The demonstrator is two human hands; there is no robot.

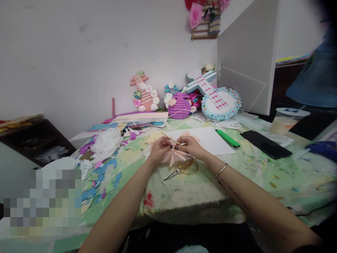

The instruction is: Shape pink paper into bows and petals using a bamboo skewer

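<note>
Both hands meet over the near middle of the table. My left hand point(158, 150) has its fingers closed on a pale pink paper cut-out point(172, 160) with pointed, creased petals. From the other side, my right hand point(191, 144) pinches the same paper, its thumb almost touching the left one. A thin wooden stick point(167, 136) runs slantwise between the fingers of both hands; how the paper sits against it is partly hidden. Just below the paper lie gold-handled scissors point(181, 169), blades pointing left. A white sheet point(210, 142) lies flat behind the hands.
To the right are a green marker point(228, 138), a black phone point(266, 144) and a lidded drink cup point(288, 121). White string point(107, 142) and paper scraps point(101, 181) cover the left side. Decorated paper instruments point(221, 102) lean against the wall.
</note>
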